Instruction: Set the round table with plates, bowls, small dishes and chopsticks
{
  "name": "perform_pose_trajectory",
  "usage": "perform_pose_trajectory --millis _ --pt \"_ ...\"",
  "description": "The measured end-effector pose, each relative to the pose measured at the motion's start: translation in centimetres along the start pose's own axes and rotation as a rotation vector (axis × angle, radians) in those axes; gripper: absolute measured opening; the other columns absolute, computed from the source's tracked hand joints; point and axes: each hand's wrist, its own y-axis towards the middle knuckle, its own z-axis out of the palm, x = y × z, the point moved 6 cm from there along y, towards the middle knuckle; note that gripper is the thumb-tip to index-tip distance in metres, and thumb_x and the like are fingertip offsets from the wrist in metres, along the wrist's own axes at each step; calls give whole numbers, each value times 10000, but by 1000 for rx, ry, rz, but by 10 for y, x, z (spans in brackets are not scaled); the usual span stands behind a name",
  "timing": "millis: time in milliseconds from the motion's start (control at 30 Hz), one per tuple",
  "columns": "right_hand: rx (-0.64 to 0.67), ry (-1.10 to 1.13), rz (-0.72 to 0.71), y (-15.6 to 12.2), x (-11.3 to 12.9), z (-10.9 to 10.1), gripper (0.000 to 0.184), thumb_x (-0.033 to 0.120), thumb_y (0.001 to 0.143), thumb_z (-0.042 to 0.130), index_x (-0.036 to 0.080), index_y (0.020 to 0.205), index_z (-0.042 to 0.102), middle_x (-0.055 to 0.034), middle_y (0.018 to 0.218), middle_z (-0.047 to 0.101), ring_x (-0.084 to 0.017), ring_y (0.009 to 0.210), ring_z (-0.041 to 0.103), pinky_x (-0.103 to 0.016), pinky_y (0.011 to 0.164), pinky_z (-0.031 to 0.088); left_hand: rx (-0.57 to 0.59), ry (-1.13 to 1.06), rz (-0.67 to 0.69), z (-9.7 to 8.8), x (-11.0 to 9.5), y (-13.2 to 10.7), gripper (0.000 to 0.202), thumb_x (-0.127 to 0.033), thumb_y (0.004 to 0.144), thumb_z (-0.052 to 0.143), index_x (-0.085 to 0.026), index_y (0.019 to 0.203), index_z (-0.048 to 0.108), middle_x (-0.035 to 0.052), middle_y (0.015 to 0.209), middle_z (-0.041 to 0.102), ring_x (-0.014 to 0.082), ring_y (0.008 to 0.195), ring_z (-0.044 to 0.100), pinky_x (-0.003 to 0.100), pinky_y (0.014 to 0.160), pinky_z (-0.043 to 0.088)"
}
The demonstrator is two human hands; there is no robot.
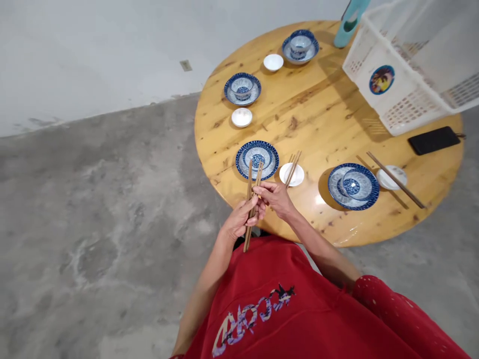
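My left hand (237,222) and my right hand (275,197) are both closed round a bundle of brown chopsticks (253,184), held upright at the near edge of a round wooden table (318,104). The chopstick tips reach over a blue patterned plate with a bowl on it (257,159). Just right of my hands a small white dish (292,174) carries a pair of chopsticks (294,167). Further right stands another blue plate and bowl (354,185), with a white dish (391,177) and a long pair of chopsticks (396,180) across it.
Two more blue plate-and-bowl sets (242,89) (300,46) sit at the table's far side, each with a small white dish (241,117) (273,62). A white plastic basket (407,65), a black phone (434,140) and a teal object (350,22) are at the right. Concrete floor surrounds the table.
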Motion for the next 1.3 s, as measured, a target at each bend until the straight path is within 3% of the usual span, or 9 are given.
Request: perform_pose_trajectory --millis 100,200,333,433,567,733,900,1067,1300 --pt "-9 -12 -1 9 -8 8 443 565 801 762 202 631 574 44 458 534 -107 384 491 -229 407 328 -101 -12 51 -10 -2 -5 550 -635 794 745 -103 917 669 8 631 605 4 390 331 163 384 187" --pt "-37 -54 9 17 -11 15 441 577 805 749 204 641 579 48 465 516 -114 392 481 -242 414 327 -204 31 103 -28 -3 -6 552 -641 793 737 -109 931 687 32 641 634 57 447 470 181 408 280" --pt "-196 -239 -181 23 12 23 430 563 846 712 191 650 619 23 573 569 -123 538 520 -249 517 404 -411 83 236 -73 -16 -11 538 -635 794 730 -114 924 705 70 672 682 174 630 657 249 537 462" --pt "-414 -407 -390 19 37 37 381 507 921 649 196 702 653 9 652 602 -138 621 557 -263 587 448 -495 73 323 -121 -36 -29 516 -623 799 723 -120 914 707 91 741 717 197 716 697 285 632 522" --pt "-641 -605 -615 19 55 74 283 436 980 586 208 883 724 -23 767 670 -170 718 625 -296 670 495 -638 73 386 -205 -65 -78 522 -617 779 738 -121 939 707 98 811 743 167 692 689 291 680 545" --pt "-783 -815 -742 47 46 118 262 373 1005 541 206 888 704 -57 823 705 -188 783 650 -317 751 503 -804 42 372 -309 -82 -144 570 -639 729 762 -116 947 696 85 806 742 161 707 689 286 701 547" --pt "-827 -1000 -722 77 22 143 306 360 1021 499 208 793 636 -50 756 675 -171 703 615 -298 695 474 -870 14 318 -376 -86 -182 605 -647 673 794 -120 952 693 69 798 741 160 702 684 283 698 543" --pt "-910 -1022 -679 85 8 151 310 365 1023 501 210 768 585 -45 749 654 -171 721 600 -296 708 452 -803 48 283 -396 -103 -173 633 -680 656 793 -126 945 690 72 797 737 169 709 680 295 699 544" --pt "-982 -957 -498 103 -8 140 343 402 961 502 217 672 501 3 649 542 -149 651 502 -288 678 404 -572 219 224 -372 -141 -113 656 -732 691 735 -130 949 693 88 809 732 126 579 594 234 523 443"
